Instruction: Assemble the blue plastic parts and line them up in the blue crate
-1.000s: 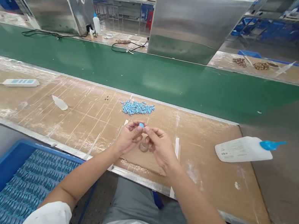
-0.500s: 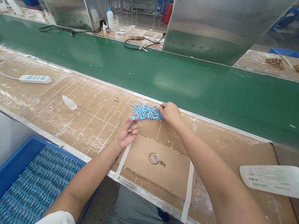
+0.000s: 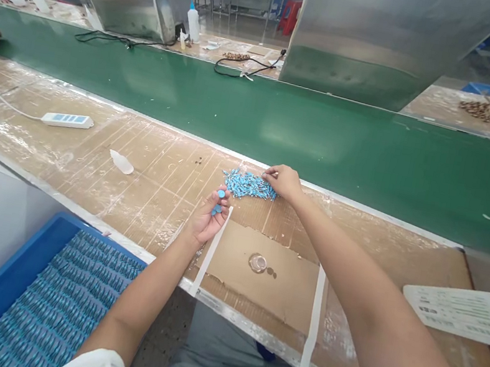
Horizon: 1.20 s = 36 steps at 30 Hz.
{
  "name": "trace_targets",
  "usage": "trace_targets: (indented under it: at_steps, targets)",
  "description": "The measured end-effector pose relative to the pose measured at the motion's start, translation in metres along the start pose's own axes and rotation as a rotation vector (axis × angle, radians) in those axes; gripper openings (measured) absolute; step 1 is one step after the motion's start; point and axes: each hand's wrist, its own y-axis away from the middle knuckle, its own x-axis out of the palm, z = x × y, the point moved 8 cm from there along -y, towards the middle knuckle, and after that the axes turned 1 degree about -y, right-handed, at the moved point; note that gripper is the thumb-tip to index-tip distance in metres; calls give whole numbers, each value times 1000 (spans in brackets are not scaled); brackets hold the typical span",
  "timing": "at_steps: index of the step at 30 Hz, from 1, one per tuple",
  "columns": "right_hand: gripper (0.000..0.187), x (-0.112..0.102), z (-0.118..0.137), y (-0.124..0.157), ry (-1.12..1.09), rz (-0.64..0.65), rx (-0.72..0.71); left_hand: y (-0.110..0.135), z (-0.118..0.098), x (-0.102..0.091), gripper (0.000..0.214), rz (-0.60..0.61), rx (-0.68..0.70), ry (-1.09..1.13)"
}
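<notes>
My left hand (image 3: 209, 218) is closed, palm up, on small blue round pieces (image 3: 221, 194), one between thumb and finger and others lower in the fingers. Just beyond it lies a heap of small blue pieces with shiny metal-like ends (image 3: 248, 185). My right hand (image 3: 284, 182) reaches to the heap's right edge, thumb and fingers pinched together. Whatever sits in that pinch is too small to make out. Nearer to me, a small round clear dish (image 3: 258, 263) rests on a cardboard sheet (image 3: 232, 257), with dark spots beside it.
A blue tray (image 3: 38, 242) with rows of blue pieces stands low at left. On the bench are a power strip (image 3: 68, 120), a translucent nozzle-shaped piece (image 3: 121, 162) and a white bottle (image 3: 463, 314). A green belt (image 3: 185, 91) runs behind, with metal housings (image 3: 360, 39) beyond.
The view has shifted slightly, moving the bench right in the picture. My left hand has turned a little, showing more blue pieces in its fingers. My right hand stays at the heap's edge.
</notes>
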Motion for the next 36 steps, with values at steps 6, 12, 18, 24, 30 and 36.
trace_targets:
  at_steps: [6, 12, 18, 24, 30, 36]
  targets:
    - [25, -44, 3, 69, -140, -35, -90, 10, 0, 2, 19, -58, 44, -81]
    - [43, -81, -45, 198, -459, 15, -65, 29, 5, 2, 20, -79, 34, -142]
    - [32, -83, -52, 274, -171, -86, -108, 70, 13, -12, 32, -177, -26, -102]
    - [34, -49, -24, 288, 92, -29, -374, 97, 29, -17, 38, -192, 3, -74]
    - [35, -24, -30, 293, 106, -50, -378, 98, 51, -30, 32, -147, 57, -53]
    - [28, -25, -38, 297, -25, -187, -296, 99, 59, -39, 15, -138, 108, -125]
